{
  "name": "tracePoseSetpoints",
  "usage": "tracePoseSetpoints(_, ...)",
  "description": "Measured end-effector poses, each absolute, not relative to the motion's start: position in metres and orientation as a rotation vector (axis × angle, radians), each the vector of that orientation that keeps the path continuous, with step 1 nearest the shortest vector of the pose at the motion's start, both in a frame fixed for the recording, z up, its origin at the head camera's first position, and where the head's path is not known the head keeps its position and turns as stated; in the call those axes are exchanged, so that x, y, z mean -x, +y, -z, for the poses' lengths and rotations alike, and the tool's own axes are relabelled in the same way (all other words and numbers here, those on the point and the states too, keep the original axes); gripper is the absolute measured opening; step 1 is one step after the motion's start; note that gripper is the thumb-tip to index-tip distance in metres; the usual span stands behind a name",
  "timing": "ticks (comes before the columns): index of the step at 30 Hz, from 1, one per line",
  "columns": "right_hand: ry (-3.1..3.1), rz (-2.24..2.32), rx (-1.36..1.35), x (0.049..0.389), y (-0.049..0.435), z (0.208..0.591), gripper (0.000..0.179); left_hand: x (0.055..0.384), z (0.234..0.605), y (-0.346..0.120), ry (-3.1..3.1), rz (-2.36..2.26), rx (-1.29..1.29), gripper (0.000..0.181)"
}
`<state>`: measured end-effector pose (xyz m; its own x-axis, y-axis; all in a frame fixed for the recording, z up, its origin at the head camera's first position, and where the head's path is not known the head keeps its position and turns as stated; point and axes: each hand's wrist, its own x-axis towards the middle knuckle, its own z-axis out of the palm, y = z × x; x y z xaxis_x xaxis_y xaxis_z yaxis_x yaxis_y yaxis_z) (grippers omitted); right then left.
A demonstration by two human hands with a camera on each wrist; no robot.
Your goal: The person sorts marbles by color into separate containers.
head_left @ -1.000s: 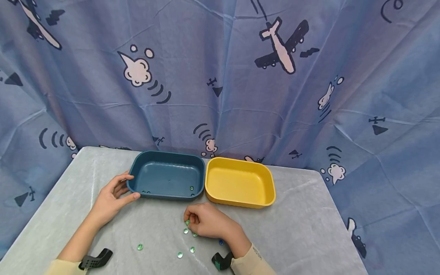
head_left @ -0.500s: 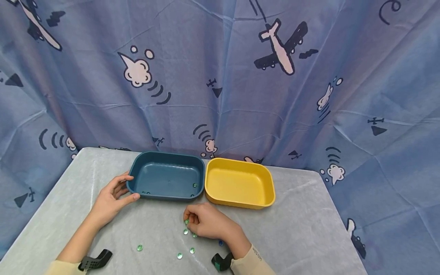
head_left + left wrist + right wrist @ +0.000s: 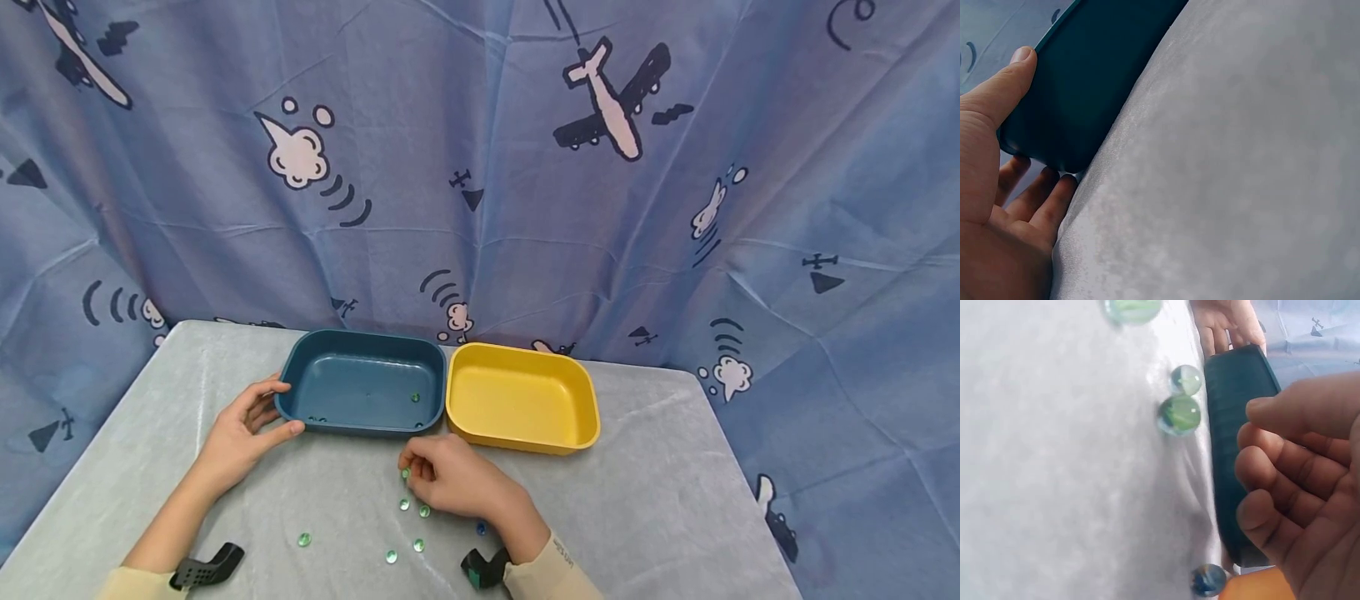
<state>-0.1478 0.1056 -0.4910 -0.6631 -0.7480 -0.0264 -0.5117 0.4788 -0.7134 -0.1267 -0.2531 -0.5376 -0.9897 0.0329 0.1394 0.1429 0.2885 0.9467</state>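
Note:
My left hand (image 3: 242, 437) holds the near left corner of a dark blue plastic bin (image 3: 366, 432), its thumb on the rim and the other fingers around the end wall, as the left wrist view shows. In front of that bin, my right hand (image 3: 459, 477) pinches a green glass marble (image 3: 405, 473) at its thumb and index fingertips. From the right wrist camera the fingers look curled and the pinched marble is hidden. A green marble (image 3: 416, 397) lies inside the blue bin, with a few darker ones along its near wall.
Several green marbles (image 3: 418, 545) lie scattered on the pale cloth, one farther left (image 3: 303, 540). A blue marble (image 3: 481, 528) sits beside the right wrist. Touching the blue bin's right end is a yellow bin (image 3: 525, 442). A patterned curtain (image 3: 480, 167) hangs behind the table.
My right hand has risen slightly toward the blue bin, and the pinched marble has moved with it. Inside the bin, the green marble has rolled toward the back. My left hand stays put.

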Motion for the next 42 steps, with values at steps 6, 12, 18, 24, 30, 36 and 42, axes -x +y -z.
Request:
tracePoseSetpoints(6, 2.411, 1.036, 1.074, 0.149, 0.106, 0.484, 0.012, 0.127, 0.537, -0.253, -2.443, 1.816, 0.164, 0.062)
tracePoseSetpoints(12, 2.432, 1.081, 1.063, 0.148, 0.108, 0.478, 0.013, 0.127, 0.537, -0.253, -2.452, 1.818, 0.157, 0.062)
tracePoseSetpoints(18, 2.446, 1.130, 1.070, 0.147, 0.108, 0.475, 0.013, 0.127, 0.539, -0.254, -2.450, 1.831, 0.164, 0.062)
tracePoseSetpoints(24, 2.464, 1.217, 1.087, 0.149, 0.107, 0.475, 0.013, 0.127, 0.540, -0.254, -2.449, 1.822, 0.171, 0.062)
tracePoseSetpoints(30, 2.526, 1.247, 1.110, 0.151, 0.107, 0.475, 0.012, 0.127, 0.539, -0.254, -2.451, 1.824, 0.172, 0.061)
tracePoseSetpoints(36, 2.574, 1.286, 1.104, 0.154, 0.108, 0.473, 0.013, 0.127, 0.538, -0.254, -2.449, 1.823, 0.169, 0.062)
tracePoseSetpoints(42, 2.587, 1.306, 1.083, 0.157, 0.109, 0.474, 0.014, 0.127, 0.540, -0.254, -2.440, 1.819, 0.180, 0.061)
